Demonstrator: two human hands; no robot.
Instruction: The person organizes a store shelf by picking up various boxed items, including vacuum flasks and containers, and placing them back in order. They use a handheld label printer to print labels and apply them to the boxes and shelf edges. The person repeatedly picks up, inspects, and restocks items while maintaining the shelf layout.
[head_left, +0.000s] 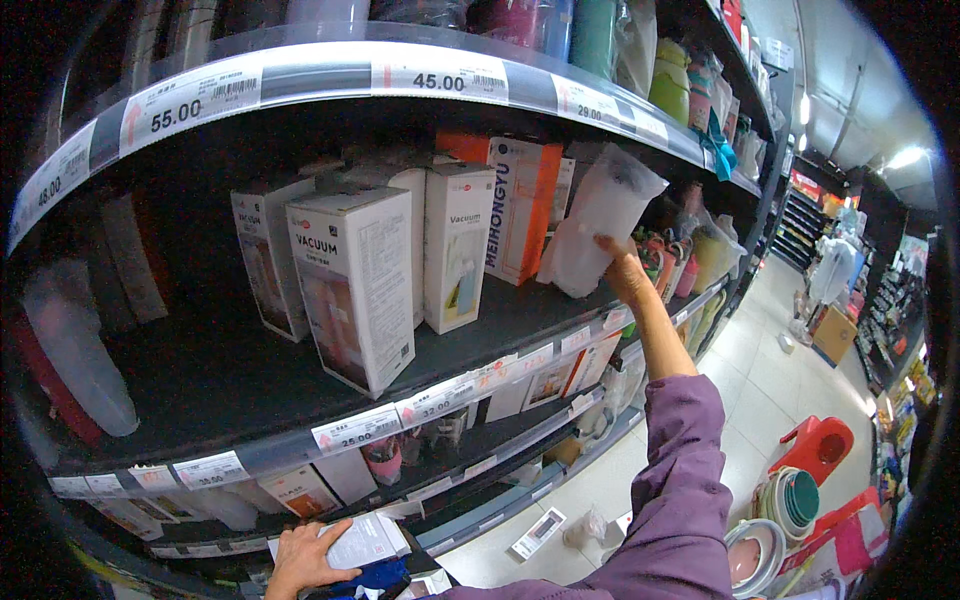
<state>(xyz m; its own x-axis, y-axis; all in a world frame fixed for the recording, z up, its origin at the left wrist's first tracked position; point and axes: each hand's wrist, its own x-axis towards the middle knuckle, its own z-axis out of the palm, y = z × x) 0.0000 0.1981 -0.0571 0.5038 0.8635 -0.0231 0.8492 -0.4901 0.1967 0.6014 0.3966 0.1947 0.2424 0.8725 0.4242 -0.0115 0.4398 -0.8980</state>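
Note:
My right hand (624, 268) reaches into the shelf and grips a bundle in translucent white wrap (592, 217), which leans at a tilt. What is inside the wrap cannot be made out. Left of it stands an orange and white carton (517, 210) with large lettering. Several white cartons (390, 292) bearing writing stand farther left on the same black shelf (225, 397). Low in the picture, my left hand (311, 555) holds a white box (367, 541) close to my body, its fingers spread over the top. Dark blue material (379, 576) lies under that box.
Above runs a shelf edge with price tags (442, 79), bearing bottles. Lower shelves hold more boxes (300, 491). On the tiled floor lie a small box (537, 534), a red plastic stool (817, 446) and stacked tubs (791, 499). An aisle (750, 330) runs off to the right.

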